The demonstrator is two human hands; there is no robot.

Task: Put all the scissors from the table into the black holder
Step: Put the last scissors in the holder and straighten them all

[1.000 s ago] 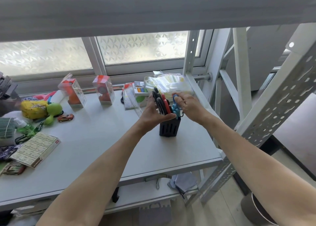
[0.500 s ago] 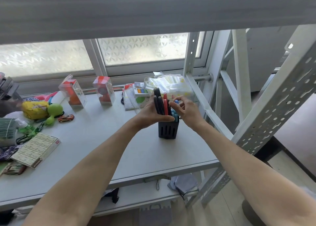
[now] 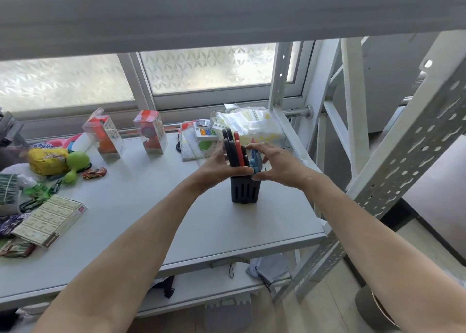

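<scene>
The black holder (image 3: 244, 191) stands upright on the white table (image 3: 156, 206), right of centre. Black and red scissors (image 3: 233, 148) stick up from it, handles on top, and blue-handled scissors (image 3: 253, 165) sit lower on its right side. My left hand (image 3: 214, 167) grips the holder's top rim from the left, thumb across the front. My right hand (image 3: 277, 163) hovers at the holder's right side with fingers spread around the blue handles, not pinching them.
Two clear toy boxes (image 3: 151, 136) and a plastic bag of packets (image 3: 252, 126) stand behind the holder. A flat box (image 3: 50, 219), a green toy (image 3: 75, 162) and a toy car (image 3: 94, 173) lie at the left. A perforated metal upright (image 3: 403, 161) rises close on the right.
My right hand pushed the blue scissors down into the holder and then spread its fingers off them. My left hand kept its grip on the holder.
</scene>
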